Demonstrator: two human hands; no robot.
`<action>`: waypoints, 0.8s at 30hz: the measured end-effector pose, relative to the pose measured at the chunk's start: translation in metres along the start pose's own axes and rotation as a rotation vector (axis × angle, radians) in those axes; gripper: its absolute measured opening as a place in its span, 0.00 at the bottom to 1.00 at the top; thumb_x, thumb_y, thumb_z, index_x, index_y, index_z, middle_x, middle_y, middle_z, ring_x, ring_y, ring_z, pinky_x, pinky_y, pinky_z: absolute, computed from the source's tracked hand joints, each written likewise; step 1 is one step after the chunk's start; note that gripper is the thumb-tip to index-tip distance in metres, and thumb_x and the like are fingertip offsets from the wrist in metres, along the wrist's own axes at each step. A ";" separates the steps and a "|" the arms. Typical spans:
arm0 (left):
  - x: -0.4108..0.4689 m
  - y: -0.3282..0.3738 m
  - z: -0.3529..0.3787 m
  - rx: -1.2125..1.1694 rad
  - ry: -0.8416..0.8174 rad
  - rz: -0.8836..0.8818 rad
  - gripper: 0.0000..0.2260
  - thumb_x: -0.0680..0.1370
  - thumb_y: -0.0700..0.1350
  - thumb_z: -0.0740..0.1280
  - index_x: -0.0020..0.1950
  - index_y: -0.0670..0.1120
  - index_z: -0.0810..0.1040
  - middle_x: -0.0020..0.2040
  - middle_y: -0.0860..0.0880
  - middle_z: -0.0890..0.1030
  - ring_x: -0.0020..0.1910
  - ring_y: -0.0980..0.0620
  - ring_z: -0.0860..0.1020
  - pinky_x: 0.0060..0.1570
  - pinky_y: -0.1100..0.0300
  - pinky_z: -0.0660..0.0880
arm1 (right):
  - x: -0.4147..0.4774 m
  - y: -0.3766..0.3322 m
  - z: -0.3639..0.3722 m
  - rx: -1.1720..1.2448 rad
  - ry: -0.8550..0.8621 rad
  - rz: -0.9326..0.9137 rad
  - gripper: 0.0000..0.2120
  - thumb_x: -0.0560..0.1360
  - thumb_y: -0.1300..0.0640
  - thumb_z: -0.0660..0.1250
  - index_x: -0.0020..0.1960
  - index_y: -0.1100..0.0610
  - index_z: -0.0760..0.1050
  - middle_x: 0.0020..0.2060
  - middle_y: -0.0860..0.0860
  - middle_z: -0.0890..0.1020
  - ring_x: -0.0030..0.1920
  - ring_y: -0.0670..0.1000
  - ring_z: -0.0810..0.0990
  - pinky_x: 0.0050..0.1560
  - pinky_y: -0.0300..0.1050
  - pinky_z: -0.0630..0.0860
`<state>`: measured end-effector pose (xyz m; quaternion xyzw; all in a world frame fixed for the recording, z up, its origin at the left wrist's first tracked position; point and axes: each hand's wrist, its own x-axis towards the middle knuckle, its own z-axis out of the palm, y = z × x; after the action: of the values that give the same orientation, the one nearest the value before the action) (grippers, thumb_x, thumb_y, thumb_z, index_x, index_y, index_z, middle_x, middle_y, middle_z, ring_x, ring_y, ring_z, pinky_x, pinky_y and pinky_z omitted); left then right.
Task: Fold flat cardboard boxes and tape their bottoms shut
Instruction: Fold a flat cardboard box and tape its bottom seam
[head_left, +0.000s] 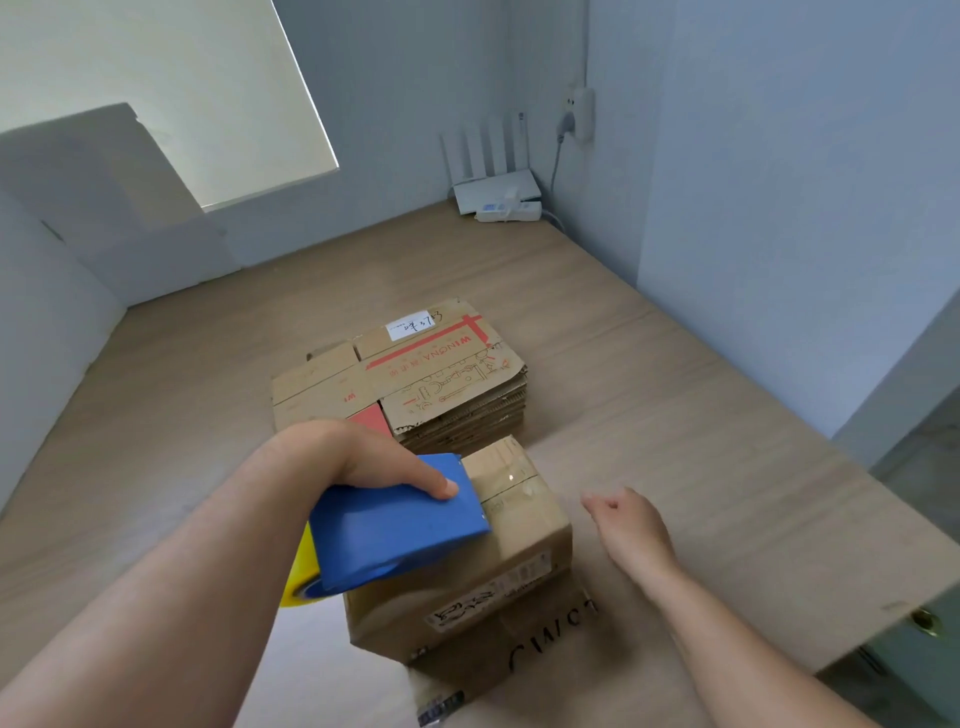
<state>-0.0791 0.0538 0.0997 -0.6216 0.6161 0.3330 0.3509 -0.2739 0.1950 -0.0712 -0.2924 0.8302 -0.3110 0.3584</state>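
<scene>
In the head view, the folded box (498, 561) sits on the table (675, 389) close to the person, bottom side up, with a glossy strip of clear tape along its seam. It rests on a flat piece of cardboard (545, 654) printed with black letters.

The box is small, empty corrugated board, so I judge it light and fairly stiff at the edges but easy to dent across the flaps, and likely to slide under a pull. It is best taken by two opposite side walls, or steadied with a palm on top.

The left hand (358, 457) grips the blue tape dispenser (400, 525), thumb laid along its top, over the box's near-left part. A yellow tape roll (296, 577) shows at its rear. The right hand (631, 530) hovers just beside the box, fingers loosely curled and grasping nothing.

Behind stands the stack of flat boxes (415, 384).

The dispenser covers part of the seam, so how far the tape runs cannot be told. The left fingers under the dispenser are hidden, and its blade is probably touching the box, though that is unclear.
</scene>
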 end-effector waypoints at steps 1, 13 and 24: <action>-0.001 0.001 0.000 0.002 -0.004 0.005 0.27 0.63 0.69 0.72 0.49 0.49 0.78 0.45 0.48 0.83 0.42 0.50 0.82 0.38 0.60 0.76 | -0.003 -0.005 0.001 0.031 0.070 -0.066 0.18 0.79 0.46 0.58 0.35 0.57 0.67 0.31 0.50 0.73 0.32 0.51 0.71 0.34 0.45 0.67; -0.012 -0.026 0.003 -0.109 0.071 0.155 0.28 0.60 0.70 0.73 0.48 0.49 0.79 0.44 0.48 0.83 0.41 0.49 0.82 0.40 0.58 0.77 | -0.019 -0.056 0.031 -0.071 0.103 -0.254 0.16 0.78 0.41 0.58 0.39 0.50 0.65 0.36 0.47 0.75 0.36 0.46 0.72 0.32 0.44 0.66; 0.006 -0.201 0.027 -0.367 -0.152 0.122 0.40 0.48 0.71 0.75 0.46 0.42 0.84 0.43 0.43 0.85 0.42 0.45 0.85 0.43 0.56 0.80 | -0.018 -0.057 0.034 -0.082 0.081 -0.286 0.15 0.77 0.42 0.62 0.41 0.53 0.71 0.37 0.47 0.77 0.37 0.46 0.73 0.33 0.42 0.65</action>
<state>0.1222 0.0722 0.0851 -0.6098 0.5531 0.5064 0.2565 -0.2227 0.1613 -0.0413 -0.4095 0.8059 -0.3363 0.2642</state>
